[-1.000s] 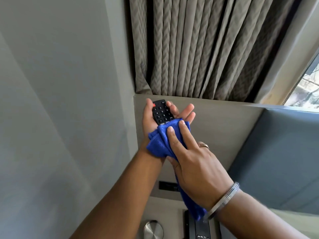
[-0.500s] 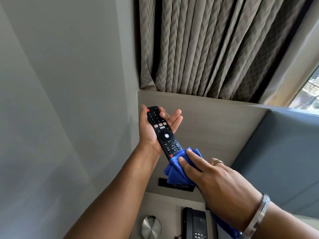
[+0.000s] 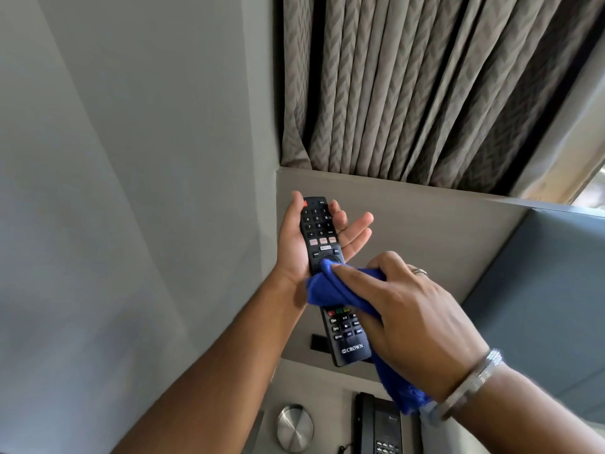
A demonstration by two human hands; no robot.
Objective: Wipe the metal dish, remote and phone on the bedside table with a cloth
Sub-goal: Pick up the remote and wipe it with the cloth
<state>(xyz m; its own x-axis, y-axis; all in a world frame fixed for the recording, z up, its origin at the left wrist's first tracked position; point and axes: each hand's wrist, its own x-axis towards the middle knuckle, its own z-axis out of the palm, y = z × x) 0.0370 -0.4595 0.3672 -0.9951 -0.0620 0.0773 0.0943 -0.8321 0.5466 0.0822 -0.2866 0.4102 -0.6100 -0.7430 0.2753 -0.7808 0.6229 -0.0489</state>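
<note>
A long black remote (image 3: 319, 231) lies face up in my left hand (image 3: 294, 247), which cradles its upper half in the palm. My right hand (image 3: 412, 316) grips a blue cloth (image 3: 330, 290) and presses it across the remote's middle, over the round pad. The remote's lower end (image 3: 348, 342) sticks out below the cloth. Down on the bedside table (image 3: 314, 381) sit a round metal dish (image 3: 294, 427) and a black phone (image 3: 379, 424), both under my arms.
A grey wall fills the left side. Behind my hands stand a beige headboard panel (image 3: 425, 224) with a dark socket (image 3: 319, 343), a blue padded panel (image 3: 540, 306) at right and pleated curtains (image 3: 409, 86) above.
My right hand slid the cloth down toward the remote's lower end, then back up to its middle. The keypad and the lower buttons are now uncovered.
</note>
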